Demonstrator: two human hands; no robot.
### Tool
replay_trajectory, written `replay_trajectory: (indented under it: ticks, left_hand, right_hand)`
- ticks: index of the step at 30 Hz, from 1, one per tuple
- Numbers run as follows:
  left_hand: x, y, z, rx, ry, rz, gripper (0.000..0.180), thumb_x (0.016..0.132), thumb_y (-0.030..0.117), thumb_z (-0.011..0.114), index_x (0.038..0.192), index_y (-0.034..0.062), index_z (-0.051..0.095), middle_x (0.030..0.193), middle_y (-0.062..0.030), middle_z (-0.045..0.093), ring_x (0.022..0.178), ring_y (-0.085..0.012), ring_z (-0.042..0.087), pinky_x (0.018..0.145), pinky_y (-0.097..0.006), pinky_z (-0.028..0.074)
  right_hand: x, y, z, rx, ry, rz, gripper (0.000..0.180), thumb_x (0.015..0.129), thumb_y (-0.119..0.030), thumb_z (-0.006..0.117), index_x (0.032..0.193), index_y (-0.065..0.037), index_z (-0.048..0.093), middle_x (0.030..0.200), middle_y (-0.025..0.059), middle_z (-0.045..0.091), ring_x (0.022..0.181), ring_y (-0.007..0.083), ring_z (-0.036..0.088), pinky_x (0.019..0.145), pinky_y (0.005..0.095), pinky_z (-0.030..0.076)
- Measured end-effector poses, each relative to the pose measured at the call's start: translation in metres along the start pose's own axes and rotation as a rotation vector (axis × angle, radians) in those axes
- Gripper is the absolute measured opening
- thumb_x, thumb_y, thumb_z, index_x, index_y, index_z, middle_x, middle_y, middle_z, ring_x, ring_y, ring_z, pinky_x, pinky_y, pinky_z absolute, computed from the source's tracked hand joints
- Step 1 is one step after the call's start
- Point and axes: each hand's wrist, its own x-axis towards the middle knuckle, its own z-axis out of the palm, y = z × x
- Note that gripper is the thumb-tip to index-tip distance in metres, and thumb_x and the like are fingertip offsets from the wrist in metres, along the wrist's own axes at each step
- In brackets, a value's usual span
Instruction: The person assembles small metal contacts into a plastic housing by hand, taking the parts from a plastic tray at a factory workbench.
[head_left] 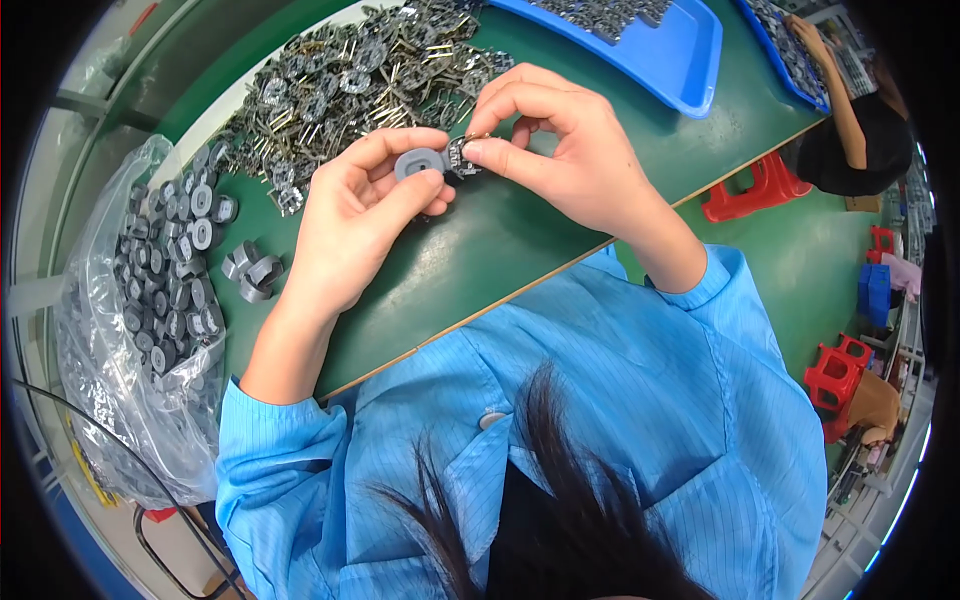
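The left grip (345, 215) pinches a grey cap (419, 163); the right grip (590, 150) pinches a metal part (461, 160) beside it (bare green desk (450, 265) stretches to the near edge (470, 318)).

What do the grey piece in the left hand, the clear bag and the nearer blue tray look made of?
Grey piece in the left hand: probably moulded plastic, matte, judging by its even colour and rounded edge.
Clear bag: glossy plastic film, see-through, wrinkled.
Nearer blue tray: likely rigid plastic, slight sheen, rounded corners.
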Motion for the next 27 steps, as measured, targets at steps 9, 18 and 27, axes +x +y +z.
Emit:
replay_trajectory:
  ticks: [9,18,27]
  left_hand:
    - [-0.003,0.003,-0.006,-0.010,-0.040,-0.041,0.032,0.087,0.004,0.057,0.117,-0.0047,0.055,0.089,-0.0082,0.064,0.081,-0.0110,0.061,0.076,-0.022,0.049]
    - [-0.005,0.001,-0.003,-0.060,-0.012,0.042,0.029,0.085,0.002,0.061,0.113,-0.0050,0.056,0.095,-0.0081,0.063,0.083,-0.0110,0.062,0.078,-0.022,0.050]
    - [-0.003,-0.004,0.003,-0.278,0.064,0.017,0.019,0.090,0.015,0.060,0.102,-0.0003,0.058,0.099,-0.0058,0.061,0.091,-0.0114,0.057,0.085,-0.026,0.047]
  right_hand:
    - [0.002,-0.003,0.004,-0.252,-0.006,-0.264,0.011,0.076,-0.008,0.069,0.083,-0.005,0.061,0.079,0.0070,0.059,0.067,0.0228,0.060,0.057,0.0319,0.049]
    - [-0.003,-0.017,0.001,0.159,-0.105,0.287,0.015,0.077,-0.004,0.067,0.091,0.000,0.062,0.080,0.0076,0.066,0.066,0.0138,0.064,0.064,0.0257,0.054]
    - [-0.021,-0.012,0.019,-0.334,0.142,-0.251,0.021,0.071,0.003,0.068,0.092,-0.001,0.064,0.081,0.0090,0.065,0.075,0.0202,0.066,0.067,0.0273,0.054]
